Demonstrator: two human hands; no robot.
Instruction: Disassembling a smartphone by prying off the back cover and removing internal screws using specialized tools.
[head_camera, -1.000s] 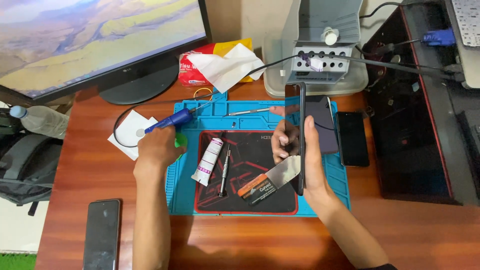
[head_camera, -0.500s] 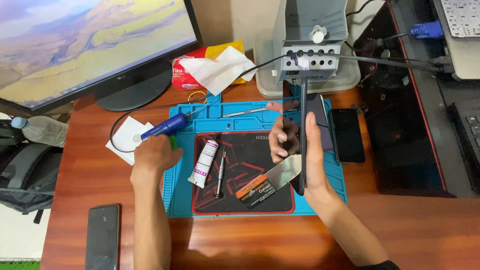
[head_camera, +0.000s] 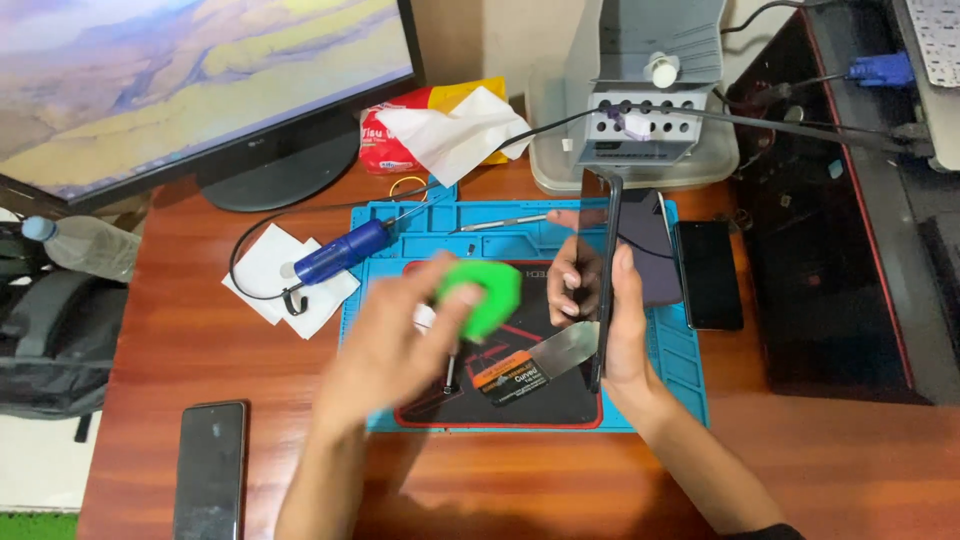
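Observation:
My right hand (head_camera: 600, 300) holds a dark phone (head_camera: 607, 280) upright on its edge over the blue work mat (head_camera: 680, 350), thumb on one face and fingers on the other. My left hand (head_camera: 400, 340), blurred by motion, grips a bright green round object (head_camera: 483, 297) above the mat's black centre panel. Under the hands lie a curved metal blade with an orange label (head_camera: 530, 365) and a thin tool (head_camera: 450, 375). A blue-handled tool (head_camera: 345, 250) rests at the mat's upper left corner.
A monitor (head_camera: 200, 90) stands at the back left, with a red tissue pack (head_camera: 440, 125) beside it and a grey tool stand (head_camera: 645, 100) behind the mat. Another dark phone (head_camera: 708, 273) lies right of the mat, a third phone (head_camera: 210, 470) at the front left.
My left hand left the blue-handled tool, picked up the green round object and swung right toward the upright phone. The white tube on the mat is now hidden behind that hand.

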